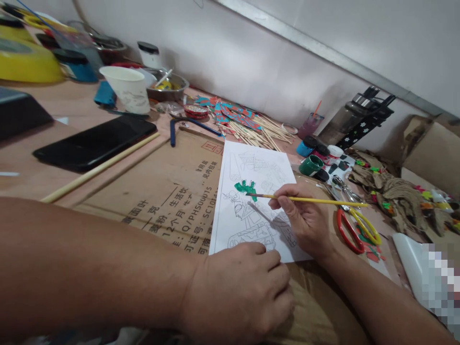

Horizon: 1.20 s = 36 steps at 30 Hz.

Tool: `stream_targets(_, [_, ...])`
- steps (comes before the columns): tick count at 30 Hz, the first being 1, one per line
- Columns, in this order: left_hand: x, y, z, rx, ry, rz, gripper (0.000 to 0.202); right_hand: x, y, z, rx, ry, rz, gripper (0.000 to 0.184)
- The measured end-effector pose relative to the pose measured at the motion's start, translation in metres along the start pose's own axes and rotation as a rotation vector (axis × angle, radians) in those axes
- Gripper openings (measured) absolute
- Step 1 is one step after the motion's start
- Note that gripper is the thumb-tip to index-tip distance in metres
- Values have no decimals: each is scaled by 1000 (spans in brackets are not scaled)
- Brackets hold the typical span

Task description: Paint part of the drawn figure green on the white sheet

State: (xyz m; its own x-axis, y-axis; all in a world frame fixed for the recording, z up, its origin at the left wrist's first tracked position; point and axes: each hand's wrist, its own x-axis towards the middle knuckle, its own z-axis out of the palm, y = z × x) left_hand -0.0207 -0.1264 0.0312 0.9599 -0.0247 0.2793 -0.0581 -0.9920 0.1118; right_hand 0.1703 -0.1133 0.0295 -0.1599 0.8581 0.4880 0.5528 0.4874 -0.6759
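Note:
My right hand [305, 220] pinches a thin yellow paintbrush [309, 199]. The brush's dark tip meets or hovers just over wet green paint [246, 188] on a white sheet with a line drawing [230, 218]; whether it touches I cannot tell. My left hand [240, 292] lies at the sheet's near edge, fingers curled under and closed, palm side hidden. Beneath the sheet is a flattened cardboard box [143, 206] with printed writing. An uncapped jar of green paint [311, 165] stands beyond the sheet, to the right.
Red-and-yellow-handled scissors [350, 230] lie right of my right hand. Wooden sticks [251, 132] are piled behind the sheet. To the left are a black phone [97, 141], a paper cup [127, 88] and a metal bowl [176, 86]. Brown braided pieces [398, 187] sit far right.

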Motion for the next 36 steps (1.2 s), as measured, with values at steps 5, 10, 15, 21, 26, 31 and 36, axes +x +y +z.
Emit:
stream_targets(5, [-1,1,0,-3,5,2,12,-1,-2,2,-3,0,-21,14])
stream_targets(10, [0,0,0,22,21,0,16,-2,-3,1,-10,8,-41,11])
stream_targets(15, [0,0,1,27,30,-5,16,-2,-4,1,-44,-14,-65,13])
stream_targets(21, [0,1,0,39,28,-4,20,-3,-4,2,-58,-5,-75,12])
stream_targets(26, [0,0,0,47,34,-4,17,-3,-4,2,-69,-50,-111,13])
stream_targets(31, [0,0,-1,49,24,13,14,-1,-10,0,-84,-43,-139,11])
stream_targets(36, [0,2,-4,40,-12,-12,22,4,-15,-7,-73,133,-74,13])
